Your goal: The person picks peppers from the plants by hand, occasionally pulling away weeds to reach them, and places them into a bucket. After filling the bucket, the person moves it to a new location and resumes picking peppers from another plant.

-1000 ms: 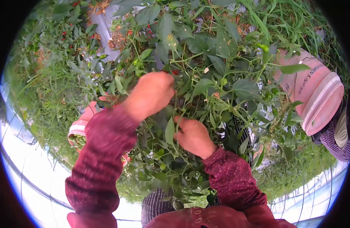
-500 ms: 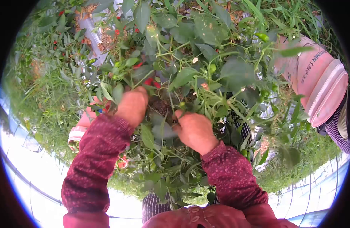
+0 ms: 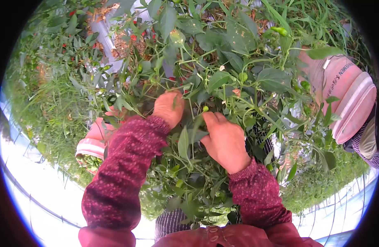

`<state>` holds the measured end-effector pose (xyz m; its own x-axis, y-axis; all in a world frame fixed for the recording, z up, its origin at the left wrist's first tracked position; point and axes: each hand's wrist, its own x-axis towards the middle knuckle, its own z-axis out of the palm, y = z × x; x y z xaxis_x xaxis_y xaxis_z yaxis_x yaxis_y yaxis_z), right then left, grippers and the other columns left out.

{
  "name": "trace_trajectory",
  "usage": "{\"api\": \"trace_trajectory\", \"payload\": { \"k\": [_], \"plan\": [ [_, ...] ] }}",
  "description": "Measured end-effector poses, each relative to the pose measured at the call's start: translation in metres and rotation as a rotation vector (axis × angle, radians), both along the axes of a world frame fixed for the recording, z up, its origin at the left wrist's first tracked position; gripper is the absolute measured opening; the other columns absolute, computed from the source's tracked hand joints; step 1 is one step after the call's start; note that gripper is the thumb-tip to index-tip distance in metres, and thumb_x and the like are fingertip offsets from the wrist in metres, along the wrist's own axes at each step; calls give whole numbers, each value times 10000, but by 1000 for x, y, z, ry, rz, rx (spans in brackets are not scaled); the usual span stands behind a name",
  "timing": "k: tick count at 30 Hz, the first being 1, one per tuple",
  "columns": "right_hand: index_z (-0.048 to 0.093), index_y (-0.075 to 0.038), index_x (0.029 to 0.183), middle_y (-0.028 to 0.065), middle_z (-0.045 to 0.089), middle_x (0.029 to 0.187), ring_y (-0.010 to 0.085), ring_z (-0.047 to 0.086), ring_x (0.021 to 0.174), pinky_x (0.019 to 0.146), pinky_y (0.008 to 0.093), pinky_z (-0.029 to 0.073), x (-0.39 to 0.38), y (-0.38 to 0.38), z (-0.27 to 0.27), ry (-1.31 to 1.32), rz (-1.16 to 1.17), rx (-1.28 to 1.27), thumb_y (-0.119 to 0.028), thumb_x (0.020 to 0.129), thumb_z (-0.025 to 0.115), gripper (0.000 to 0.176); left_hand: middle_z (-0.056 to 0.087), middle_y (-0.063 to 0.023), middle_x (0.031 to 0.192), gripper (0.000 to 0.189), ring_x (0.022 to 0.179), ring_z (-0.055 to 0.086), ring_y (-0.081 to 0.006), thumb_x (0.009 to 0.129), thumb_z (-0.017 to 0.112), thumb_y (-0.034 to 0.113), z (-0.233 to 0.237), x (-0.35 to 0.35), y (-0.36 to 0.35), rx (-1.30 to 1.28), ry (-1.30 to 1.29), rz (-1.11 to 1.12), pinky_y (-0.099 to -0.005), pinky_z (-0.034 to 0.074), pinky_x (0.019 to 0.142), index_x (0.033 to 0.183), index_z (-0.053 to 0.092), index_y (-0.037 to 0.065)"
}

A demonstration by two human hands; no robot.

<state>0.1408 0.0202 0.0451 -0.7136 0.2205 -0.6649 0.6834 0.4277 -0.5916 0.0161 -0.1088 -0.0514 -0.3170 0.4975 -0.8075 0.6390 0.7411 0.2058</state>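
Observation:
A leafy pepper plant (image 3: 222, 78) fills the middle of the view. My left hand (image 3: 169, 108), in a dark red sleeve, reaches into the foliage, and leaves hide its fingertips. My right hand (image 3: 225, 140) lies flat against the stems with its fingers stretched upward. Its fingertips are just below a small green pepper (image 3: 205, 108). Further up the plant hang red peppers (image 3: 134, 38), and a long green pepper (image 3: 279, 30) shows at the upper right.
A pink bucket (image 3: 92, 138) holding green peppers stands below my left arm. On the right a larger pink bucket (image 3: 346, 94) sits beside another person's striped sleeve (image 3: 364, 150). Grass and weeds surround the plant.
My left hand has moved right and slightly up into the leaves. My right hand has opened out flat, fingers extended toward the small green pepper.

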Motion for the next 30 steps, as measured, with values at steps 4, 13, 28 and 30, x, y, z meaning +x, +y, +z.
{"api": "trace_trajectory", "payload": {
  "k": [4, 13, 28, 30],
  "plan": [
    [543, -76, 897, 78, 589, 842, 292, 605, 709, 644, 384, 497, -16, -4, 10, 356, -288, -106, -107, 781, 591, 129, 615, -237, 895, 297, 863, 617, -334, 750, 592, 197, -30, 4, 1, -201, -143, 435, -391, 500, 731, 895, 597, -62],
    [458, -56, 1207, 192, 600, 1027, 364, 592, 904, 784, 435, 475, 5, -40, -18, -35, -31, -339, -187, 831, 548, 408, 627, -12, 811, 207, 606, 522, -84, 885, 494, 98, 32, -26, -55, 22, -370, 1142, -229, 431, 524, 1043, 604, 20],
    [613, -38, 989, -13, 610, 851, 65, 568, 743, 657, 226, 469, -18, -7, -19, -22, -829, -898, -71, 869, 572, 132, 627, -18, 1015, 248, 882, 594, -108, 819, 625, 44, 95, -43, -115, 260, -812, 1163, -255, 485, 768, 1067, 624, 50],
    [615, -42, 995, -18, 608, 857, 69, 571, 780, 701, 224, 465, -25, 1, -11, 3, -834, -854, -74, 872, 571, 135, 633, -17, 990, 258, 881, 595, -120, 800, 646, 40, 94, -39, -116, 291, -1126, 1213, -263, 479, 785, 1057, 634, 47]
  ]
}}
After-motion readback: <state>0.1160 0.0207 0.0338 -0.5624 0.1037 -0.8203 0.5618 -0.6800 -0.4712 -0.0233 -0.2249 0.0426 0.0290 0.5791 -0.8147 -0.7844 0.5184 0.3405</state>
